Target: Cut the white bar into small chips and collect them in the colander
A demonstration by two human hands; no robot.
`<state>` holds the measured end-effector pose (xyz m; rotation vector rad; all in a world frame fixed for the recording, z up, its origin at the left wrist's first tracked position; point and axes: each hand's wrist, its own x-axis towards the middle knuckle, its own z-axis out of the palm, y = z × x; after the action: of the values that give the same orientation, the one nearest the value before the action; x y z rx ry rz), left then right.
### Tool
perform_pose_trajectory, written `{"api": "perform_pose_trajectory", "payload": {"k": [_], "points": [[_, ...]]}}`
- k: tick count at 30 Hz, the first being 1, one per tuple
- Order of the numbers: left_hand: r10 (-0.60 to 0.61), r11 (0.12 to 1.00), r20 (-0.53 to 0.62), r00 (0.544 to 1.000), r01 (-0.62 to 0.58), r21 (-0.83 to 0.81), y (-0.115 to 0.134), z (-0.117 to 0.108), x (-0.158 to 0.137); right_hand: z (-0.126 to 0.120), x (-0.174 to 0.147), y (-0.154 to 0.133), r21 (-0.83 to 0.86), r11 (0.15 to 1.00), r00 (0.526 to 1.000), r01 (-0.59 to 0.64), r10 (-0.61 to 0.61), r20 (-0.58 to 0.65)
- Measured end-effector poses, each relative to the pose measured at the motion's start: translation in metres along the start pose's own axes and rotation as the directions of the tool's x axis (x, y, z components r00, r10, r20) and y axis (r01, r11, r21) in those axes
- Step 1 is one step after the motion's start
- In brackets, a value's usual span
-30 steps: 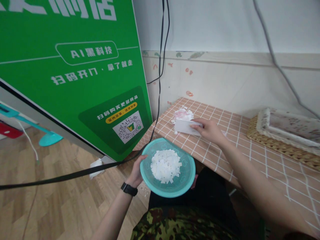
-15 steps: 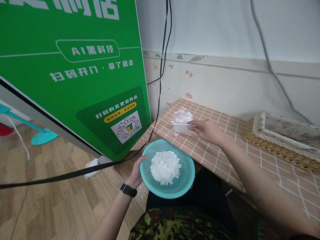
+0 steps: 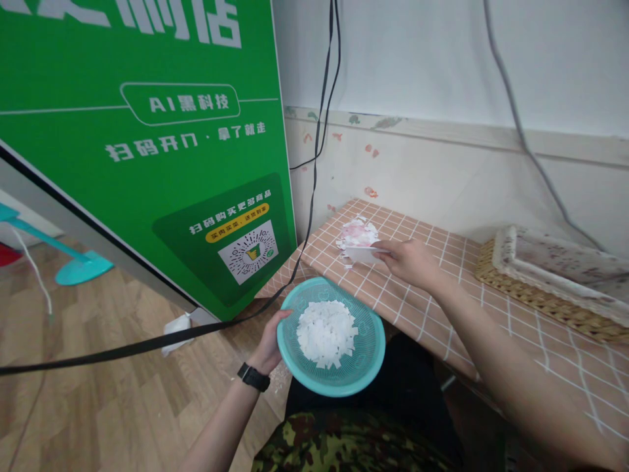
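Observation:
My left hand (image 3: 272, 342) grips the left rim of a turquoise plastic basket (image 3: 330, 388), held just off the table's front edge. A heap of small white paper scraps (image 3: 326, 332) lies in it. Over the table, my right hand (image 3: 407, 261) is closed on the right end of a flat white piece (image 3: 362, 254), whose exact kind I cannot make out. Right behind that piece, a pile of white and pinkish paper scraps (image 3: 360, 231) rests on the table, partly hidden by it.
The table has a brown checked cloth (image 3: 417, 308). A lined wicker basket (image 3: 545, 295) stands on its right side. At left rises a green cabinet panel (image 3: 206, 151), with a black strap (image 3: 147, 344) crossing in front. A turquoise stand base (image 3: 83, 267) is on the wooden floor.
My right hand has shifted slightly, and the white piece has tilted so its broad face shows differently. The turquoise basket stays in my left hand, slightly lower and further right in view.

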<state>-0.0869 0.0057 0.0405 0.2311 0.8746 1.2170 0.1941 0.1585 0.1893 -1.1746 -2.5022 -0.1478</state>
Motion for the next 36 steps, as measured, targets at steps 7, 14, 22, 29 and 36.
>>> {"api": "perform_pose_trajectory", "payload": {"k": [7,14,22,29,36], "points": [[0.001,1.000,-0.005,1.000,-0.001,-0.017,0.000,0.001,-0.001,0.002,-0.002,-0.007,0.117,0.992,0.999,0.042,-0.040,-0.017],[0.002,1.000,-0.018,1.000,-0.003,-0.010,0.001,0.005,-0.003,-0.006,-0.003,0.000,0.001,1.000,0.999,0.023,-0.023,0.038],[0.001,1.000,-0.033,0.999,-0.001,-0.006,0.002,0.006,-0.003,-0.011,-0.007,0.001,-0.028,1.000,0.999,-0.001,0.002,0.036],[-0.007,1.000,-0.039,0.999,0.007,-0.001,0.001,0.004,-0.002,-0.020,-0.023,0.020,-0.083,0.993,0.996,-0.086,0.088,0.016],[0.000,1.000,-0.053,0.999,0.000,0.004,0.002,0.006,-0.006,0.011,-0.040,0.012,0.108,0.961,0.945,-0.255,0.271,-0.181]]}}
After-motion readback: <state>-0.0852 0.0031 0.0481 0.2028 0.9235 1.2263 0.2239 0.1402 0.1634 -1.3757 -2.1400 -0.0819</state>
